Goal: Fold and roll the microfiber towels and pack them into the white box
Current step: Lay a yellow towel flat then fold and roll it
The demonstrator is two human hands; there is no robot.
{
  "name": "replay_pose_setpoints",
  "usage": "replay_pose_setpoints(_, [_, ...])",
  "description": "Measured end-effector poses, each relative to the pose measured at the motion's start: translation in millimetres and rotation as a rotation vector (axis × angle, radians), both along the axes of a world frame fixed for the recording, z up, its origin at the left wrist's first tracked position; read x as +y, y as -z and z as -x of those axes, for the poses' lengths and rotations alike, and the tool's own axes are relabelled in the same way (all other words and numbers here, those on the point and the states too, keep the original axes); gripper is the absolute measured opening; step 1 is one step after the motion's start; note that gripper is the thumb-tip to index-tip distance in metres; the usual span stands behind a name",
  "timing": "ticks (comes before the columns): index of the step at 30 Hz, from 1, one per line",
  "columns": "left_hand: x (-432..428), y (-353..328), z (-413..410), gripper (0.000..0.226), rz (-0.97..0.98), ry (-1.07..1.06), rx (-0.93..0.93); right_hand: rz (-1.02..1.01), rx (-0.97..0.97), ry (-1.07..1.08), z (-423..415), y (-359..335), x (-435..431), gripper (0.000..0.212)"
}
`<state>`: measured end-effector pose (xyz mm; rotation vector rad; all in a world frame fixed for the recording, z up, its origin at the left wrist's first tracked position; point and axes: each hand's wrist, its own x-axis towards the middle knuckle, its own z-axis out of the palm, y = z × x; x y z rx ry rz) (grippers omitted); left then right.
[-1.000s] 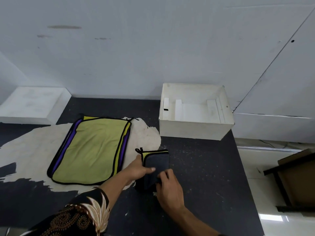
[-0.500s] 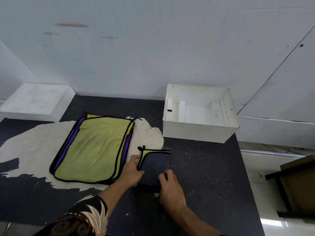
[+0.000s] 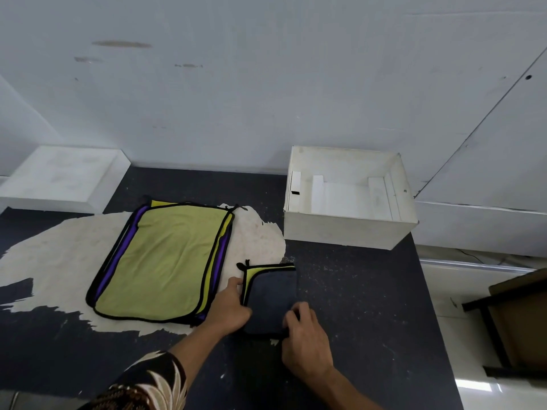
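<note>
The dark towel (image 3: 270,294) is lying folded on the bench (image 3: 355,306), not yet rolled. The right hand (image 3: 305,335) is curling its fingers (image 3: 292,314) round the near corner. The left hand (image 3: 229,306) is touching the left edge, grip unclear. The stack (image 3: 159,261) is waiting flat, and the box (image 3: 340,232) is holding no towels.

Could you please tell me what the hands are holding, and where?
The folded dark towel: left hand on its left edge, right hand on its near right corner.

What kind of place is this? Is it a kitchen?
Probably a plain workroom for packing, not a kitchen: a worn black tabletop, bare white wall panels, and an open white cardboard box near stacked green microfiber towels.
</note>
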<state>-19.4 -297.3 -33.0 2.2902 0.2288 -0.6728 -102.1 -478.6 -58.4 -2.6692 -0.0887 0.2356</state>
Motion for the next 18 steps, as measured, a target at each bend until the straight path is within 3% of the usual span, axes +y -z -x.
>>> replay_pose_setpoints(4, [-1,4,8,0.081,-0.141,0.045,-0.079,-0.001,-0.13,0.035,-4,-1,-4,0.038])
replay_pose_setpoints(7, [-4,8,18,0.089,-0.304,0.132,-0.283,0.019,-0.184,0.036,-22,-8,-1,0.037])
replay_pose_setpoints(12, [-6,20,27,0.07,-0.5,0.397,-0.438,0.14,0.122,-0.143,-52,-16,2,0.061])
replay_pose_setpoints(18, [-7,16,18,0.07,-0.631,0.453,-0.312,0.205,0.197,-0.149,-67,-18,3,0.079])
